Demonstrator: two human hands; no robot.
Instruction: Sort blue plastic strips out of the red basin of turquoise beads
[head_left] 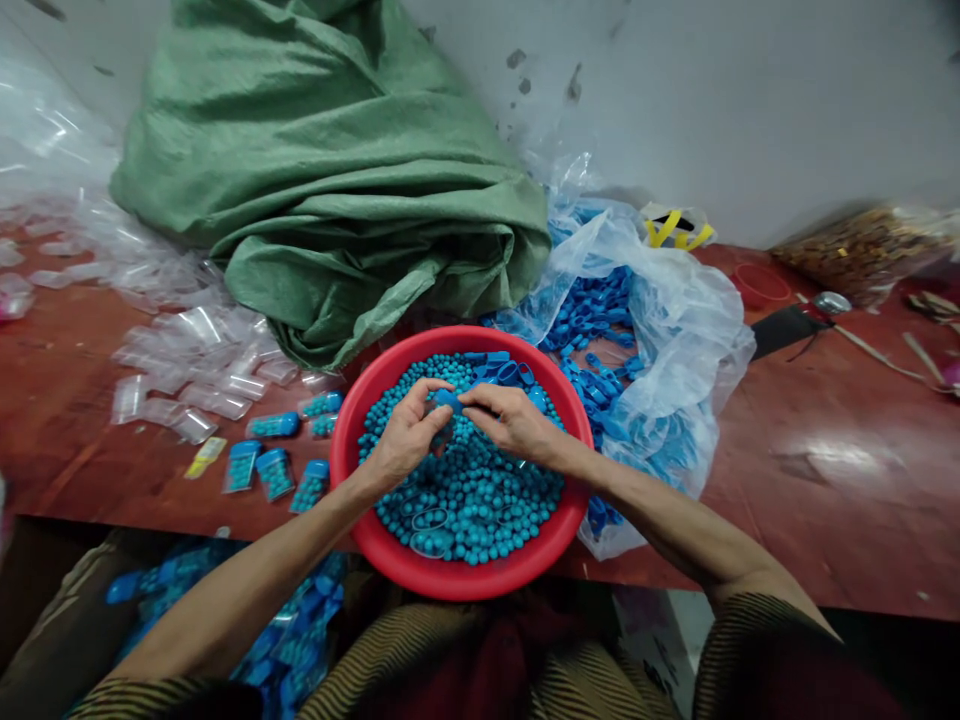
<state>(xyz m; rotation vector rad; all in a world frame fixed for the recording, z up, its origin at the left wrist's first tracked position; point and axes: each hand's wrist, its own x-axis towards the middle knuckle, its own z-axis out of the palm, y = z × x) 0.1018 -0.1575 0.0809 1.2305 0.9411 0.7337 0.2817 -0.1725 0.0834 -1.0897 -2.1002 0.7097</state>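
Note:
Above the red basin, my left hand is closed around a small clear plastic container. My right hand pinches at the blue cap on top of it; the fingers partly hide both. Turquoise beads fill much of the basin, and a few clear containers lie among them near its front. Loose blue caps rest on the beads at the back of the basin.
Left of the basin lie several filled, capped containers and a heap of clear empty ones. A green sack stands behind. At right, a plastic bag spills blue caps. More filled containers lie below the table edge.

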